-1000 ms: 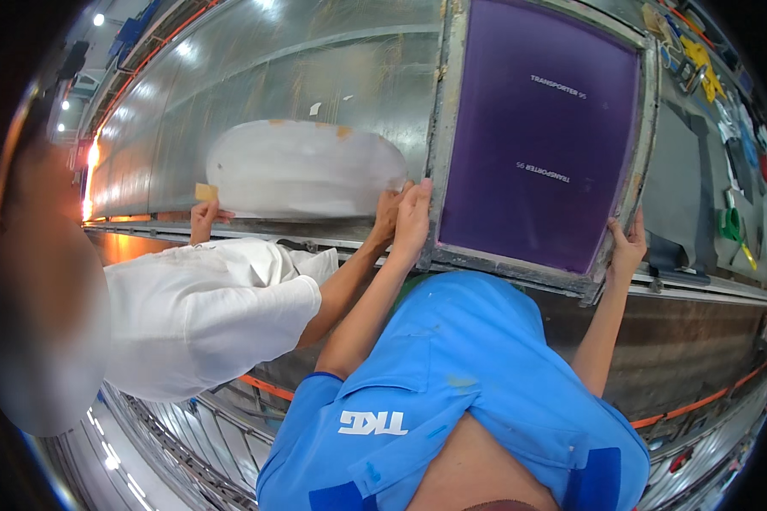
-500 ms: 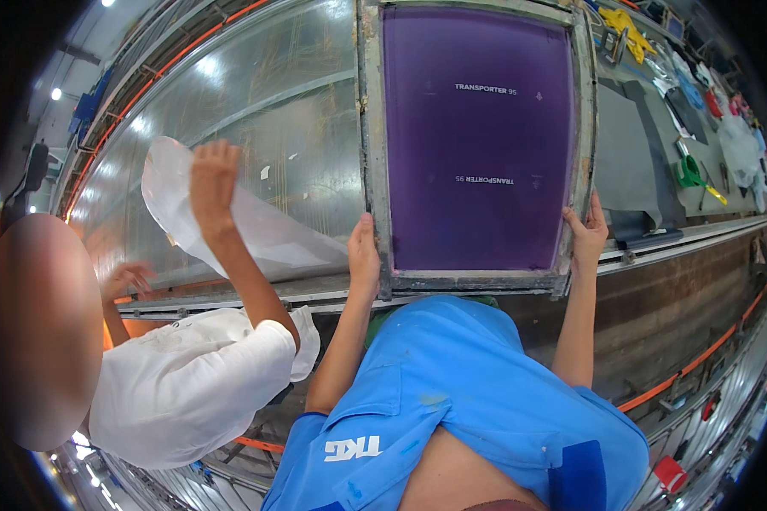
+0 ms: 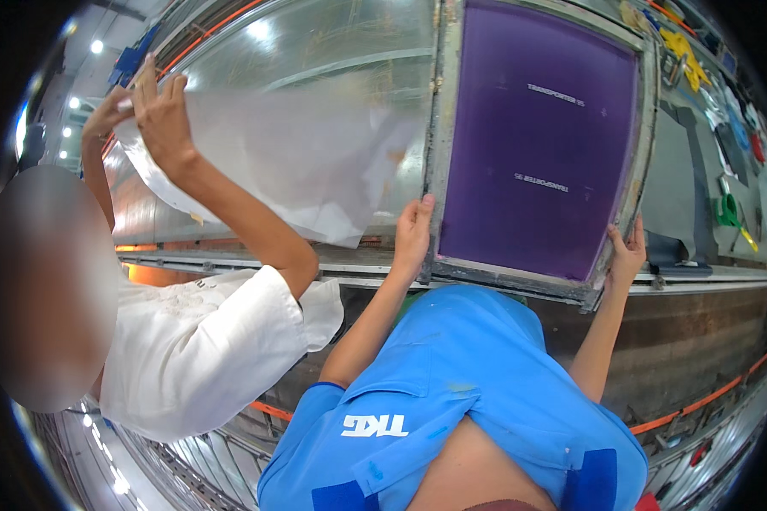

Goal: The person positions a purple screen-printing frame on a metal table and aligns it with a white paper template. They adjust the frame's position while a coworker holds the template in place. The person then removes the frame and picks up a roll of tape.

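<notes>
A screen-printing frame [image 3: 511, 283] with a purple mesh and small pale lettering lies in front of me, its near edge by my waist. My left hand [image 3: 414, 232] grips its left side rail near the close corner, thumb on top. At the opposite rail my right hand [image 3: 626, 254] is closed round the edge in the same way. The undersides of both grips are hidden.
To my left a co-worker in a white shirt [image 3: 213, 349] holds a thin translucent sheet [image 3: 307, 162] over the long shiny table [image 3: 349, 72]. On the right lie dark grey sheets [image 3: 666, 162], a green tool [image 3: 728, 211] and a yellow cloth [image 3: 683, 55].
The co-worker has raised the sheet with both hands toward the far left. My frame sits further right and slightly turned in the view, as does the table; both my hands keep their grip.
</notes>
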{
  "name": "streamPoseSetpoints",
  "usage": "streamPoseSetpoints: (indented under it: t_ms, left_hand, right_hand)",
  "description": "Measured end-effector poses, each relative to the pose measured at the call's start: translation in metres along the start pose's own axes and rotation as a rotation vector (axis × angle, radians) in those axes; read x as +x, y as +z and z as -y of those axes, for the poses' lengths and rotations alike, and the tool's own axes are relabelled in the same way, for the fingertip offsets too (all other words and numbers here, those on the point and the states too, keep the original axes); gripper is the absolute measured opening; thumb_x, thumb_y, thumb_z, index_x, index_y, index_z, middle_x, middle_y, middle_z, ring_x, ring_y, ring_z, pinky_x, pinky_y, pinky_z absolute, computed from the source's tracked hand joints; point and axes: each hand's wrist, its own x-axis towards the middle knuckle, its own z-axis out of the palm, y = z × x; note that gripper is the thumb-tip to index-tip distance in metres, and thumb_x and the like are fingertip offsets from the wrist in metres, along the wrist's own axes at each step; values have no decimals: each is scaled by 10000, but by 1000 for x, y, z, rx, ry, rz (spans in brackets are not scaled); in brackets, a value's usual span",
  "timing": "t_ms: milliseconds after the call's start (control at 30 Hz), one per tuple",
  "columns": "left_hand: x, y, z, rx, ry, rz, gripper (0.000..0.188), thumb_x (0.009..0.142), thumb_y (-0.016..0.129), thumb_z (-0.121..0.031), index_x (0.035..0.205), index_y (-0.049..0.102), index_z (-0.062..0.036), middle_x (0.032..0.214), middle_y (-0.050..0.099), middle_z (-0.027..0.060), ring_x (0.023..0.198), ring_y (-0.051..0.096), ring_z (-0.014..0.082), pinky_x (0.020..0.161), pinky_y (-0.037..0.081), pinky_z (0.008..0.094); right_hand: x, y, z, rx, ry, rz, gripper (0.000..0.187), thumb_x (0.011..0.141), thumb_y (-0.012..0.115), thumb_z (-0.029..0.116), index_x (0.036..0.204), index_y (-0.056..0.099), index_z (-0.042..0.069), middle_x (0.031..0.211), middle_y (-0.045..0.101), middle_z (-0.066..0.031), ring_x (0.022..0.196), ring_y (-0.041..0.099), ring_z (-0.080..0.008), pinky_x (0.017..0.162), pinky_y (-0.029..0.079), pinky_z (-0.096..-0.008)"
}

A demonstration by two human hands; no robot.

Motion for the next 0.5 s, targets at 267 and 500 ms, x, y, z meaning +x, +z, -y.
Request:
streamPoseSetpoints:
  t_ms: [267,500]
  left_hand:
    - [1,-1,7,-56,38,-2,496,1040,549,-477,735,423,-108,721,326,-64,685,292,56,588,277,263]
    - [0,-1,6,-55,-11,-13,458,1054,522,-464,834,545,-63,759,404,-50,720,349,65,637,321,254]
  right_hand:
    - [3,1,-2,27,-27,38,725,845,745,-61,1479,397,-109,1435,532,-220,1255,566,-241,1063,456,-331]
    - [7,7,5,-31,-66,54,715,838,748,-55,1474,423,-88,1447,524,-222,1259,562,-236,1052,472,-339]
